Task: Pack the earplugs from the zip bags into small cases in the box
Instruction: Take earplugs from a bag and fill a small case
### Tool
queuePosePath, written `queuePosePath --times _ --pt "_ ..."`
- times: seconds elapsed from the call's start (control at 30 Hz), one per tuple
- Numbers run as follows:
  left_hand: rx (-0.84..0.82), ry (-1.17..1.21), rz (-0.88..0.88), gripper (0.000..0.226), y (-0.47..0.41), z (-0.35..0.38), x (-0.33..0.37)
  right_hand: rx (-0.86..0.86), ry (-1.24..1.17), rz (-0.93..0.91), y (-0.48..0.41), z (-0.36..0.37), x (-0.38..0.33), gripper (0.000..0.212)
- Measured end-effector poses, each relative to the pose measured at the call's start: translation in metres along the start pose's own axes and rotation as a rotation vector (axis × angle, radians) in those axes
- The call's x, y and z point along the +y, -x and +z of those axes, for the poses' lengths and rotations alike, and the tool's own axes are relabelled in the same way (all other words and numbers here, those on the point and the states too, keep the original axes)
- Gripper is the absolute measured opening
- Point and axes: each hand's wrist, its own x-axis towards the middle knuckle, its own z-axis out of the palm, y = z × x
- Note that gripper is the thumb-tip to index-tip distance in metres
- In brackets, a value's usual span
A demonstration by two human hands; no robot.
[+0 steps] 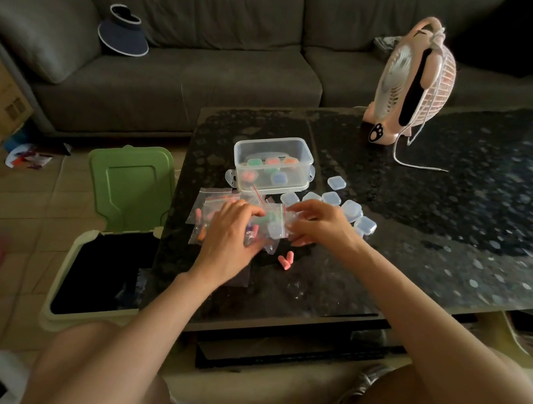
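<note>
While left hand [230, 231], right hand [320, 226] grip bag [275, 223], 2 earplugs [285, 259] beside.

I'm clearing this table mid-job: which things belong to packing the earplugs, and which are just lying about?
Job: clear zip bags of coloured earplugs, gripped by the left hand and right hand; small clear plastic cases; clear plastic box holding filled cases; two loose pink earplugs.
Lying about: pink desk fan; navy sun visor on the grey sofa; green-lidded bin.
</note>
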Motion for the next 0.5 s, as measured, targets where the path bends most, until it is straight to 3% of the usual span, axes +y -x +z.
queuePosePath --times 0.13,0.37,0.5 --pt "-0.01 0.129 0.05 0.059 -0.0025 0.0006 0.0128 -0.168 -0.085 0.0 0.009 0.0065 -0.0082 0.021" --pt "-0.031 0.346 -0.036 0.057 -0.0017 0.004 0.0136 -0.171 -0.035 -0.052 0.0097 0.0058 -0.0096 0.044" --pt "-0.012 0.401 -0.079 0.048 -0.002 0.0029 0.0147 -0.202 -0.132 -0.057 0.0101 0.0077 -0.0097 0.037"
